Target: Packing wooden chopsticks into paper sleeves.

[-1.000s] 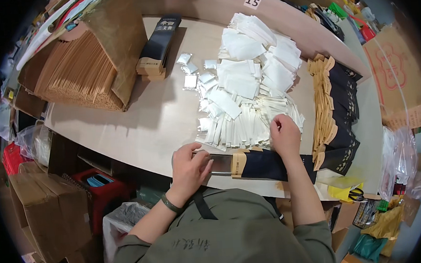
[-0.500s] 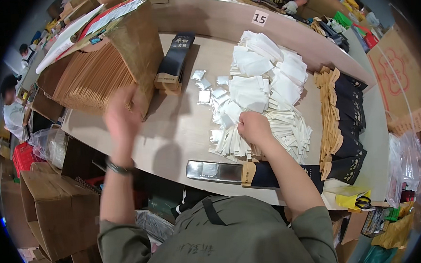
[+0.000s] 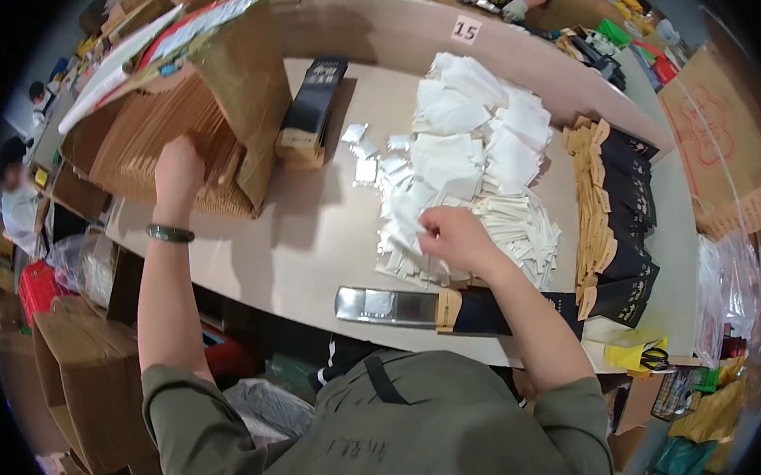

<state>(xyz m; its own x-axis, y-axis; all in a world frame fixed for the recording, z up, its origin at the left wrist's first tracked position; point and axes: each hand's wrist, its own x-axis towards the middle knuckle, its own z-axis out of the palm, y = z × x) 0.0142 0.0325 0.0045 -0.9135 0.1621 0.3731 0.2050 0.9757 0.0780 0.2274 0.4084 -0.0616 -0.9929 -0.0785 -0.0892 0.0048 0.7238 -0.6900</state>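
Observation:
My left hand (image 3: 178, 169), a bangle on its wrist, is closed against the row of brown paper sleeves (image 3: 143, 134) in an open cardboard box (image 3: 250, 97) at the left of the table. Its fingertips are hidden, so whatever it grips does not show. My right hand (image 3: 457, 243) is pinched on a thin white packet (image 3: 410, 218) over the heap. Flat white packets (image 3: 454, 159) lie beyond this hand, narrow white sachets (image 3: 524, 237) beside it to the right. Small clear square packets (image 3: 365, 170) are scattered to the left of the heap.
A stack of black-and-tan sleeves (image 3: 316, 102) stands beside the box. More overlap in a row (image 3: 619, 214) along the right. A shiny metal plate (image 3: 385, 307) lies at the front edge, its end in a dark sleeve. A raised partition (image 3: 368, 29) borders the far side; a gloved co-worker stands beyond.
My left hand has moved left and away from me, onto the brown sleeves. My right hand has shifted slightly left and nearer, with the white packet at its fingertips.

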